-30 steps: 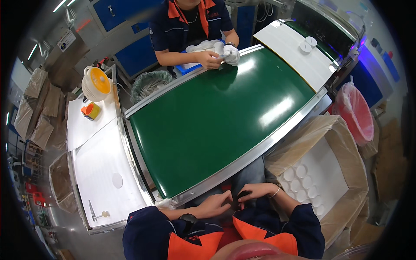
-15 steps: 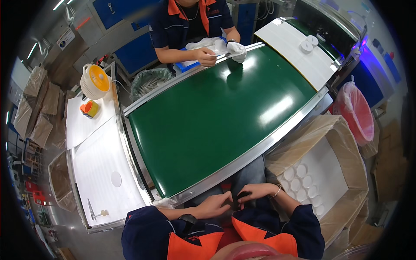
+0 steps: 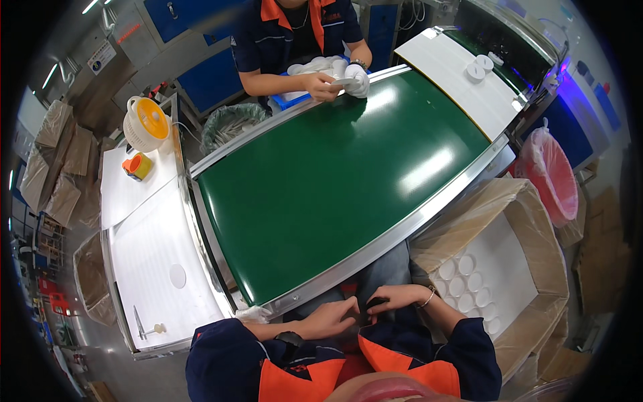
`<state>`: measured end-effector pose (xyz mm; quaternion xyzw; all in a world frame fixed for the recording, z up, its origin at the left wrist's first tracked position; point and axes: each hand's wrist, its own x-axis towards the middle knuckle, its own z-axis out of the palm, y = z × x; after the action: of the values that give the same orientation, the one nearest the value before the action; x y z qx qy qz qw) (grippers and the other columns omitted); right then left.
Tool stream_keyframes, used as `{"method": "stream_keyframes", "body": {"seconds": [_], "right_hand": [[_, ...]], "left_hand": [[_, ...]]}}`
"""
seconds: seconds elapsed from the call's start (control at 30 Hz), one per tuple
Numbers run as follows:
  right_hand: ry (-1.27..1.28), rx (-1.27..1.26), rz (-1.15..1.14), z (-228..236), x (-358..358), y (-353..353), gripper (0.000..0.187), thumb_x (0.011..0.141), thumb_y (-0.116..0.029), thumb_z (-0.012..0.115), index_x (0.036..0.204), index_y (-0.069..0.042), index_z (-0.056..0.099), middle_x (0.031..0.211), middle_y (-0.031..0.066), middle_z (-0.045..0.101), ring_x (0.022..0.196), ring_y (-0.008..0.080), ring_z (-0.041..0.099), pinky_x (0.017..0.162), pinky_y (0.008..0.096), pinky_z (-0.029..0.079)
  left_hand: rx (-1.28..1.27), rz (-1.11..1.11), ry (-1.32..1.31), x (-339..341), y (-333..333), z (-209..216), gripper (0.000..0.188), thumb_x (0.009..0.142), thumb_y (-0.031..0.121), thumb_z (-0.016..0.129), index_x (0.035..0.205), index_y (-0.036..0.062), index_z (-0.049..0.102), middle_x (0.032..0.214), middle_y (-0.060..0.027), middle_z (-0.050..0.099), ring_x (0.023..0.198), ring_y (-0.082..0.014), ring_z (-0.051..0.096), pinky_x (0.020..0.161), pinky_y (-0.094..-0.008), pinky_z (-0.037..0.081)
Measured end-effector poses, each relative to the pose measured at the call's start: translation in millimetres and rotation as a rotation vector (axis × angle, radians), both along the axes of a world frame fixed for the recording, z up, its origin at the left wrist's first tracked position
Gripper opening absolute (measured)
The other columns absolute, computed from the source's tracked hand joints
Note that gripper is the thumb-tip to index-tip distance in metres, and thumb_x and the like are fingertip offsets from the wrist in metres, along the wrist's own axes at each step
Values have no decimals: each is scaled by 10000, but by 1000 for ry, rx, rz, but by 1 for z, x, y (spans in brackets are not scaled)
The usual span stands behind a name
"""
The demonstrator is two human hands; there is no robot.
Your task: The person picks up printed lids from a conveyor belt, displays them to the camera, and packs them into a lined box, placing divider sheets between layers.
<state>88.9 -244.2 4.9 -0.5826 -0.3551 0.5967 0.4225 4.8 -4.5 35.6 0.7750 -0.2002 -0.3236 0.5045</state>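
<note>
My left hand [image 3: 331, 319] rests over my lap near the belt's front edge, its fingers stretched out to the right with nothing seen in them. My right hand [image 3: 396, 297] lies over my lap just opposite, fingers loosely apart around a dark patch that I cannot make out. The two hands do not touch. Beyond them stretches a green conveyor belt [image 3: 321, 194] in a metal frame. Across it a co-worker holds a small white piece [image 3: 346, 82] between a bare hand and a white-gloved hand [image 3: 357, 80].
A lined carton [image 3: 485, 238] with rows of white round pieces [image 3: 462, 281] stands at my right. On the left table [image 3: 151, 248] lie a white disc [image 3: 177, 276], tweezers [image 3: 139, 321], a tape roll [image 3: 137, 167] and a white-and-yellow basket [image 3: 147, 125]. White cylinders [image 3: 477, 68] stand at the belt's far end.
Across the belt, the co-worker's gloved hand has drawn back to the left toward the bare hand, and the white piece has turned. My own hands stay where they were.
</note>
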Motion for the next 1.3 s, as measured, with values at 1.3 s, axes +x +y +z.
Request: {"method": "stream_keyframes", "body": {"seconds": [1.3], "right_hand": [[-727, 1263, 122, 302, 68, 214, 261, 939, -220, 548, 1075, -16, 636, 984, 148, 636, 887, 307, 611, 770, 431, 491]], "left_hand": [[-66, -51, -18, -2, 2, -15, 231, 872, 102, 636, 1060, 17, 531, 932, -146, 657, 823, -234, 657, 677, -326, 505]]}}
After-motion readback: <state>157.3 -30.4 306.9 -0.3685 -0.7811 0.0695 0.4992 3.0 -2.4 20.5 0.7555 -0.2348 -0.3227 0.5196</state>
